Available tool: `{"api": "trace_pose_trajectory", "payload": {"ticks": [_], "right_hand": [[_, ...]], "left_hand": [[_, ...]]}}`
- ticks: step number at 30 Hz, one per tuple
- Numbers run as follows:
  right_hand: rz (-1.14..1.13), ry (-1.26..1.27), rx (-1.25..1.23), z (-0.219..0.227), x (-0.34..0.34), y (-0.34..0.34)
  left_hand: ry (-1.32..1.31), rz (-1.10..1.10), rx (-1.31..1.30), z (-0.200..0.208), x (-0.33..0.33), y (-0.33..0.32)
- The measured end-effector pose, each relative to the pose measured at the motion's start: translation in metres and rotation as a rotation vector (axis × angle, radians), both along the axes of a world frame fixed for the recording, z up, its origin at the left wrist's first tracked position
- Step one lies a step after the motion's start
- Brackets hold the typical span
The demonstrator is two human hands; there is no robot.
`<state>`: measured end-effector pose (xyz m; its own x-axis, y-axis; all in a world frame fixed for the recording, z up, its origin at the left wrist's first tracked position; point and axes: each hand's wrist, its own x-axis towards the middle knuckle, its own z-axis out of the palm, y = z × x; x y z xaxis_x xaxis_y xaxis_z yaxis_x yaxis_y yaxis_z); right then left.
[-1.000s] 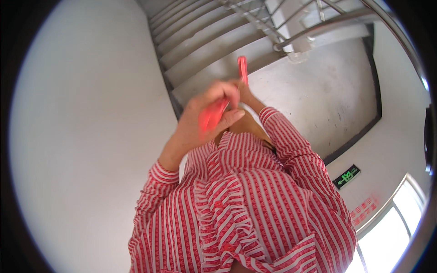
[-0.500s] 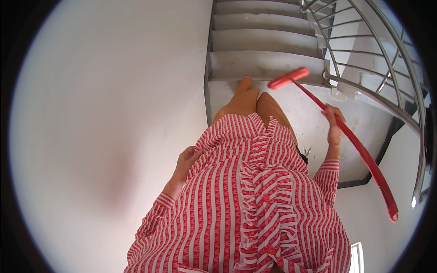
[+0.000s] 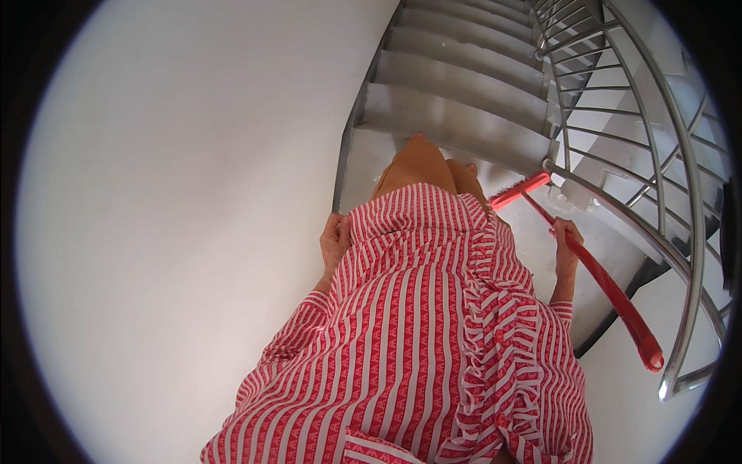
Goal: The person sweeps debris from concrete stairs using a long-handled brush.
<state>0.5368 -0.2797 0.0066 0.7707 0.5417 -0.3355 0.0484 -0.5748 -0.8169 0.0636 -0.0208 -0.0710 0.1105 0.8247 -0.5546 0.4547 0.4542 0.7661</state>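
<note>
In my right hand [image 3: 566,241] is a red broom [image 3: 610,292], held around its handle at my right side. The broom's narrow head [image 3: 519,190] points forward and its bristles face the stairs; the handle's looped end hangs back beside the railing. My left hand [image 3: 335,241] is curled closed at my left side, against the red and white striped shirt dress [image 3: 386,325], and seems to grip a bit of its cloth. The fingertips of that hand are hidden.
Grey stairs [image 3: 456,100] lead away in front of my feet from the landing [image 3: 533,240] under me. A metal railing [image 3: 686,155] curves along the right. A plain white wall [image 3: 178,216] with a dark skirting runs along the left.
My view has turned, so the stairs slant to the right and more steps show. The broom head has come lower and closer to the railing's foot. Both hands keep their hold.
</note>
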Motion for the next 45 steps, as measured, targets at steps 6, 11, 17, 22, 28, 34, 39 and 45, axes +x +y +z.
{"api": "trace_pose_trajectory", "payload": {"ticks": [6, 11, 17, 22, 28, 34, 39, 45], "right_hand": [[-0.097, 0.036, 0.117, -0.008, 0.003, -0.015], [-0.057, 0.064, 0.157, -0.014, 0.012, -0.012], [-0.119, 0.109, 0.185, -0.012, 0.011, -0.006], [0.1, 0.096, 0.165, -0.007, 0.011, -0.018], [0.553, 0.418, 0.141, 0.004, 0.007, -0.083], [0.317, 0.674, -0.026, -0.009, -0.02, -0.127], [0.356, 0.473, -0.182, -0.029, -0.052, -0.13], [0.233, 0.442, -0.304, -0.054, -0.093, -0.131]], "left_hand": [[0.262, -0.124, 0.185, -0.055, 0.009, -0.019], [0.118, -0.123, -0.044, -0.051, 0.02, -0.03], [-0.168, -0.191, -0.21, 0.058, 0.027, -0.017], [-0.217, -0.343, -0.106, 0.136, 0.04, 0.019], [-0.242, -0.46, 0.062, 0.174, 0.073, 0.059], [-0.264, -0.524, 0.21, 0.204, 0.102, 0.098], [-0.289, -0.557, 0.305, 0.22, 0.128, 0.126], [-0.336, -0.583, 0.416, 0.241, 0.16, 0.167]]}}
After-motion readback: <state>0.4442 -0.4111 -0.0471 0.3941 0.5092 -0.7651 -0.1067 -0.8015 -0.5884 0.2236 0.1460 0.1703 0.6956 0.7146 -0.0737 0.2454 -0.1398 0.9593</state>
